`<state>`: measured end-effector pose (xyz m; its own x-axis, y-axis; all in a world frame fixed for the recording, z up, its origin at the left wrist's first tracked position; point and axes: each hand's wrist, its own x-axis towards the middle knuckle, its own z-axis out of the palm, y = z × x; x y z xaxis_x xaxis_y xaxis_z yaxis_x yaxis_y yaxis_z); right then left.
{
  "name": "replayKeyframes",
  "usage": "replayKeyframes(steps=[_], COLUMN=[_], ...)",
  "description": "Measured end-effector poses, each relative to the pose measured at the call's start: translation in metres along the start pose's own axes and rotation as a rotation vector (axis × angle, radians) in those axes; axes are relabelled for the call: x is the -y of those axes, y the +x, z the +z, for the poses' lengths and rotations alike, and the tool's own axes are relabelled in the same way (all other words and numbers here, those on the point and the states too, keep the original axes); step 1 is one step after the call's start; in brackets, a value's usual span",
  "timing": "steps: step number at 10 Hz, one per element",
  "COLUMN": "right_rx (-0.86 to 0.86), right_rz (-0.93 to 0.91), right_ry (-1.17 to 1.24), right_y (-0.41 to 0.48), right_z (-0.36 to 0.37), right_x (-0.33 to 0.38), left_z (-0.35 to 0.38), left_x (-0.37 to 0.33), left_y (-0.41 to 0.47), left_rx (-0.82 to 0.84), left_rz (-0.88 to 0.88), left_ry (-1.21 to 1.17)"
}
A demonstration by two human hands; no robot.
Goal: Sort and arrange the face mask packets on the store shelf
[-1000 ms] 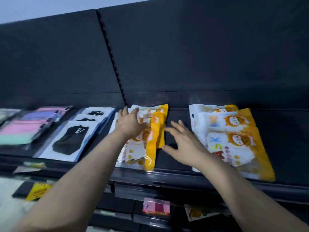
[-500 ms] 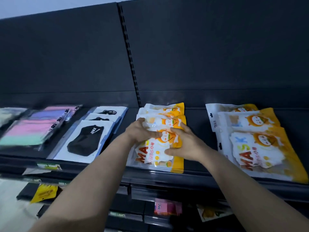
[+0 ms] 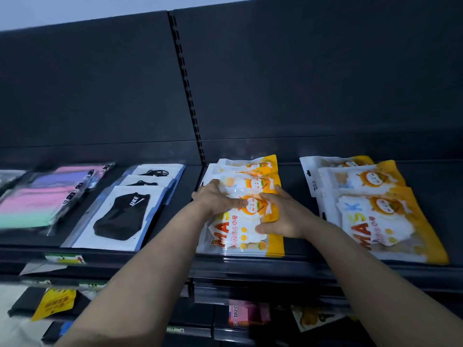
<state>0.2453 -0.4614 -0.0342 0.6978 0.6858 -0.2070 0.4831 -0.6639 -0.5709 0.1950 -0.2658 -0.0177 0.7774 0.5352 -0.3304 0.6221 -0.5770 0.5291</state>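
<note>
We note left hand and right hand gripping opposite sides of yellow mask packet stack, frame centre, on shelf. Risk we judge: glossy overlapped packets slip under squeeze, fan out, front packet slides over shelf lip.

left hand and right hand clasp yellow mask packets.

"MAS" reads on the front yellow mask packet, "MASK" on the right-hand mask packet, "UKE" on the black mask, "10" on the pastel packet
</note>
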Motion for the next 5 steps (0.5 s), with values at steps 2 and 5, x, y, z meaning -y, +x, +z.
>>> replayKeyframes(steps=[2,5], right_rx=[-0.112,-0.460], right_rz=[0.005,-0.010], right_ry=[-0.024,-0.585], right_y=[-0.007,-0.038], right_z=[-0.002,0.002], right_x=[0.003,0.007], left_z=[-0.005,-0.002], left_x=[-0.003,-0.016], left_y=[-0.011,-0.037], left_rx=[-0.076,-0.300], left_rz=[0.049,0.328], left_ry=[0.048,0.204])
